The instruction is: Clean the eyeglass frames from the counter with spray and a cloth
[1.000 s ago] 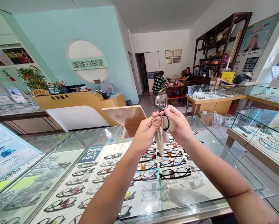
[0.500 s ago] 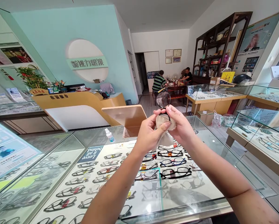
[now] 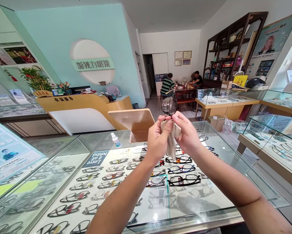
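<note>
Above the glass counter, a pair of black-rimmed eyeglasses (image 3: 169, 106) is held upright, one round lens showing over my fingers. A beige cleaning cloth (image 3: 171, 143) covers the lower lens and hangs down between my palms. My left hand (image 3: 158, 136) pinches the cloth around that lens, thumb in front. My right hand (image 3: 186, 131) grips the frame near its middle with thumb and fingertips, the cloth's edge against its palm. The lower lens is hidden by the cloth and fingers.
Below lies a glass display case (image 3: 158, 201) with rows of eyeglasses. A white spray bottle (image 3: 116, 140) and a wooden-backed stand (image 3: 133, 122) are on its far side. Another display case (image 3: 277, 139) is at the right. Two people sit at a table (image 3: 185, 92) in the back.
The left thumb has moved up over the cloth, which now hangs lower between my hands. The eyeglasses have tilted slightly, and the upper lens sits a little lower and further left.
</note>
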### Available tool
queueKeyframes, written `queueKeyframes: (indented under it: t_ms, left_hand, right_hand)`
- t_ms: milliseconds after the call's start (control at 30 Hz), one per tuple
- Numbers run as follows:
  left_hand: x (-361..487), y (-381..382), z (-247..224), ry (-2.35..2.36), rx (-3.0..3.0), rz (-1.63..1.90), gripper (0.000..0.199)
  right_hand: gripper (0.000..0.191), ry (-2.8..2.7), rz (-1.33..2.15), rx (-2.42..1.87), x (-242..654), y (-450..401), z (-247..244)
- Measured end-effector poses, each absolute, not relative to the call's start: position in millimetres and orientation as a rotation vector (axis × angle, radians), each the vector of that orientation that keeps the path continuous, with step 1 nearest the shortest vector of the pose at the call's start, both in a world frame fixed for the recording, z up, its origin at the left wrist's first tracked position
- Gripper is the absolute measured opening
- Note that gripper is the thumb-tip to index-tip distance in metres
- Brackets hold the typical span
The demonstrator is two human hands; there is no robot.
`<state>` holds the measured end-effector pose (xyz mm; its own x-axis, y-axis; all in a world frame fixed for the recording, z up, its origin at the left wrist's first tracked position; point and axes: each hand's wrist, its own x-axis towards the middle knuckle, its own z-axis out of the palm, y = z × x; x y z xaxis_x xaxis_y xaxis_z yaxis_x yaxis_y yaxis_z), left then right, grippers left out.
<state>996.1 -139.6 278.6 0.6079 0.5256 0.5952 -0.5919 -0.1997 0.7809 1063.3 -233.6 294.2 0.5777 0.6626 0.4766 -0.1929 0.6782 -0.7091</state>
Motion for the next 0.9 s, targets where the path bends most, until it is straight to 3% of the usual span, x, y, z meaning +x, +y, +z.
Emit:
queueKeyframes:
  t_ms: [367, 467, 733, 900]
  left_hand:
    - [981.8, -113.1, 292.3, -0.209, 1.67, 0.589, 0.054]
    - [986.7, -119.8, 286.8, -0.215, 1.649, 0.652, 0.06]
    - [995.8, -137.4, 276.2, -0.077, 1.526, 1.005, 0.047]
    - [992.8, -126.8, 281.4, -0.12, 1.579, 0.84, 0.056]
  right_hand:
    - [0.03, -0.84, 0.583, -0.688, 1077.6, -242.1, 300.4]
    - [0.029, -0.793, 0.577, -0.67, 1077.0, -239.6, 299.3]
    - [0.026, -0.756, 0.599, -0.585, 1061.4, -228.8, 291.0]
    - [0.031, -0.77, 0.613, -0.63, 1068.0, -233.7, 296.8]
